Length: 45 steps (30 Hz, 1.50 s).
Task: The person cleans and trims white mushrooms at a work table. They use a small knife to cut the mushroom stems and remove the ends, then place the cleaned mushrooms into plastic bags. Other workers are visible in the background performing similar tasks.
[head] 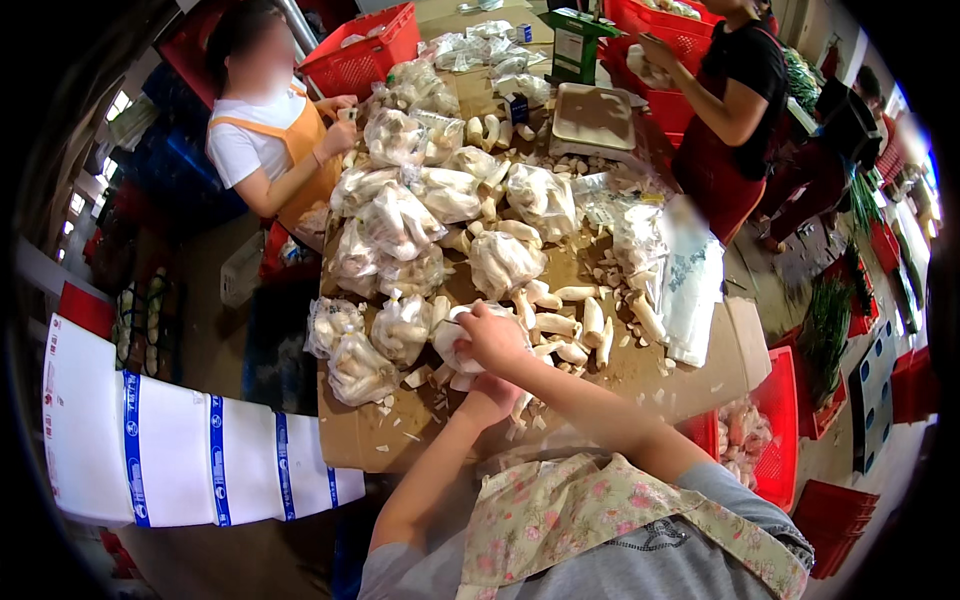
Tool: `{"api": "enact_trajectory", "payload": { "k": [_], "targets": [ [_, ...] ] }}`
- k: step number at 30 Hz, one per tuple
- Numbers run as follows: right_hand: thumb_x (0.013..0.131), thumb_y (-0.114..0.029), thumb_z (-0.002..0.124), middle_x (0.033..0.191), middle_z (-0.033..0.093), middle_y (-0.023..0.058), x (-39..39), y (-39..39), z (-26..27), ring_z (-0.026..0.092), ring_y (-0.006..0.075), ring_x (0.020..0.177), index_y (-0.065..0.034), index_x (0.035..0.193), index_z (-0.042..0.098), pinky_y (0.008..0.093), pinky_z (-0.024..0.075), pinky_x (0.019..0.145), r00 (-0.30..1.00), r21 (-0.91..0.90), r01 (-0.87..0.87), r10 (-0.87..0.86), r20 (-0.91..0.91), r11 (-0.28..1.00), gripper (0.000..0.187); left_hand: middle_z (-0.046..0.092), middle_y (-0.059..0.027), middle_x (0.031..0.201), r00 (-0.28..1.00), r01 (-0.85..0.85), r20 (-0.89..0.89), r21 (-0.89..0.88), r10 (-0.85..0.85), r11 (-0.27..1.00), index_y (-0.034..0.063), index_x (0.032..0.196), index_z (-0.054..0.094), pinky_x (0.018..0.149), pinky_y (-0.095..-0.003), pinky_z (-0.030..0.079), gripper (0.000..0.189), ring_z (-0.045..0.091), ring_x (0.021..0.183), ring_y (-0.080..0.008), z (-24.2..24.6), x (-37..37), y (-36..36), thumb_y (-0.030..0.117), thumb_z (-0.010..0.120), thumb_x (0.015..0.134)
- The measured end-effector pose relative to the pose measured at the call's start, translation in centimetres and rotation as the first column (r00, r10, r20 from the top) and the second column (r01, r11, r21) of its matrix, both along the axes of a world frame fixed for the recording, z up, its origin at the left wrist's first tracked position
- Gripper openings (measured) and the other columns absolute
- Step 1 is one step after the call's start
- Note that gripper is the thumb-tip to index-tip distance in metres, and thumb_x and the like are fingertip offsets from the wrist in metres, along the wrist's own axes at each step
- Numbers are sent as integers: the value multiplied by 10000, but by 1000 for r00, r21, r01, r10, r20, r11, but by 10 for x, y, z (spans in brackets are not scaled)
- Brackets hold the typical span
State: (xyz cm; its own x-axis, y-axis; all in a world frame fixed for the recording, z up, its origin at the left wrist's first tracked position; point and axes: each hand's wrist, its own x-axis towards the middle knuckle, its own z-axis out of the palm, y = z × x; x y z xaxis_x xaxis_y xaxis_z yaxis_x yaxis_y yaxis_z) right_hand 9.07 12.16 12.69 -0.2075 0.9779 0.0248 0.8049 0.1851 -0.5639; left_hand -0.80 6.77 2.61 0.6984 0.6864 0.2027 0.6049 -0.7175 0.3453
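My right hand (491,341) reaches over a whitish, partly see-through plastic bag (456,351), its fingers bent onto the bag's near side. Just below it, my left hand (493,396) is curled at the bag's lower edge; its fingers are hidden, so what they hold is not visible. Loose king oyster mushrooms (556,324) lie to the right of my hands. To the left sit tied clear bags of mushrooms (364,367), and another bagged bunch (506,264) stands just beyond. Trimmed scraps (385,405) are scattered over the cardboard-covered table (375,442).
Flat plastic bags (688,300) lie at the table's right edge. A weighing scale (594,116) stands at the back. One co-worker (274,142) handles something at the left; another (727,112) stands right. A red crate (776,435) and white foam boxes (176,442) flank the table.
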Motion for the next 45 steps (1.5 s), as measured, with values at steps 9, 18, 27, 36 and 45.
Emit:
{"api": "enact_trajectory", "payload": {
  "k": [9, 18, 27, 36, 45],
  "targets": [
    [796, -107, 684, 811, 629, 123, 68, -18, 23, 620, 346, 708, -74, 897, 680, 419, 487, 615, 921, 196, 206, -123, -369, 959, 107, 671, -72, 965, 456, -452, 409, -659, 791, 601, 26, 1054, 647, 638, -261, 494, 212, 652, 772, -143, 44, -45, -16, 158, 691, 894],
    [722, 34, 645, 791, 619, 104, 74, -4, 45, 619, 330, 691, -68, 909, 687, 393, 489, 578, 936, 452, 49, 117, -332, 891, 217, 602, -33, 863, 300, -134, 701, -641, 648, 756, -25, 1014, 645, 602, -259, 427, 218, 506, 663, -98, 45, -17, 96, 180, 637, 937],
    [848, -23, 686, 740, 610, 112, 75, 7, 58, 559, 176, 587, 14, 897, 667, 301, 428, 525, 829, 343, 290, -55, -556, 893, 65, 602, -25, 730, 285, -420, 825, -351, 488, 837, -24, 817, 665, 641, -261, 431, 118, 547, 684, -130, 146, -18, 106, 73, 672, 883],
    [860, 7, 670, 718, 571, 80, 64, 28, 115, 501, 152, 578, 13, 913, 666, 254, 396, 530, 804, 493, 301, 60, -591, 816, 53, 621, -13, 828, 308, -514, 881, -164, 360, 842, -25, 905, 673, 636, -226, 428, 146, 528, 720, -84, 216, -41, 114, 112, 634, 938],
    [993, -182, 563, 692, 436, -58, 149, 18, 67, 345, 55, 525, -128, 1032, 543, 221, 292, 473, -215, -271, 533, -182, -960, 801, 69, 541, -148, 1211, 420, -559, 572, -449, 705, 697, 1, 1386, 395, 849, -366, 491, 651, 559, 1023, -233, 94, -40, 46, 263, 715, 883]
  ]
}}
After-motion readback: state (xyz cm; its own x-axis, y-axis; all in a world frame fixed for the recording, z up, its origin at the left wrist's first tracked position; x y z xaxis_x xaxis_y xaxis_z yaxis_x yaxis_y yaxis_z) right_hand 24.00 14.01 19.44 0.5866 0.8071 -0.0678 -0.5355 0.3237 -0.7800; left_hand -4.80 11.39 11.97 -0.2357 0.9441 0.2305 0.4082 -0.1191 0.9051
